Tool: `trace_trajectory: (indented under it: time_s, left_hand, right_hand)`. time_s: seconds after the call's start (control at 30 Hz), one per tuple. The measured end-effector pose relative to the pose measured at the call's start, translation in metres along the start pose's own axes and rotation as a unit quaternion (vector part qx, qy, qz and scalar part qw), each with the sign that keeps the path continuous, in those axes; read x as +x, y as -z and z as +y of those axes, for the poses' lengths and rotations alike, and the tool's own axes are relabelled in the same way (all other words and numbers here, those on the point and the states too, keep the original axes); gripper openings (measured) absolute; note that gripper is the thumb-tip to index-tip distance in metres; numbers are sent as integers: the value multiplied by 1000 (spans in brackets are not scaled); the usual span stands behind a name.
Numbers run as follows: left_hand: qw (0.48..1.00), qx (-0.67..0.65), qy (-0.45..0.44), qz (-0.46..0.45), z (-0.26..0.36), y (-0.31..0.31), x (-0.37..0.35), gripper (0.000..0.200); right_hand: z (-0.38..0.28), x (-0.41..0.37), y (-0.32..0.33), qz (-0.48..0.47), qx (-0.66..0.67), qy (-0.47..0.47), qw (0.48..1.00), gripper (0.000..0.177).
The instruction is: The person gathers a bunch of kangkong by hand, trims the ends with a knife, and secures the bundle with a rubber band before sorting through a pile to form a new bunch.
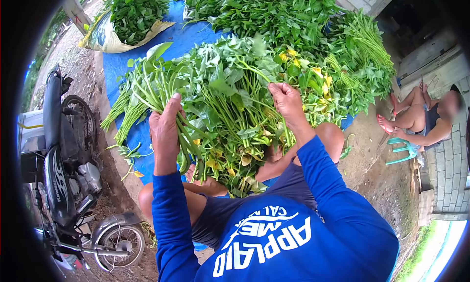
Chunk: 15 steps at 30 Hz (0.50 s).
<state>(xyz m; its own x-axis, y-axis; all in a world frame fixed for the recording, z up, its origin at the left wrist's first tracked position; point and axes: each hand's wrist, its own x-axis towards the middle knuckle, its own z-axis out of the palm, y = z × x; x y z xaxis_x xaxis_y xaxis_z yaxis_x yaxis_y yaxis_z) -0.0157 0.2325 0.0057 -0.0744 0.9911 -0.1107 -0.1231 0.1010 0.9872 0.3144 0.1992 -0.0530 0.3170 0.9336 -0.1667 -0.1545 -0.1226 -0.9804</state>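
My left hand [166, 128] is closed around a bunch of green leafy stems [152, 88], whose tops spread up and left while the stem ends hang below my fist. To the right, my right hand [286, 103] pinches a single long green stem [257, 72] between thumb and fingers; part of it hangs below the hand. Between and beyond my hands lies a large heap of leafy greens [220, 86] with some yellow leaves [323, 81] in it. Both hands are above the heap, apart from each other.
A blue tarp [188, 35] lies under the greens. An open sack [110, 39] of leaves stands at the upper left. More bundles [274, 12] are piled at the back. A motorcycle [63, 179] is on the left. Another person [431, 115] sits at the right, by a green stool [402, 150].
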Motion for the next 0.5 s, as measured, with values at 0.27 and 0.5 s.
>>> trace_trajectory:
  time_s: [0.27,0.5]
  left_hand:
    - [999,-13,-41,8,-19,-18,-5,34]
    - [997,-22,-68,-16,-37,-34,-10,14]
  right_hand:
    - [7,-28,-2,18,178,-59,982,22]
    - [6,-56,-28,38,135,77,987,20]
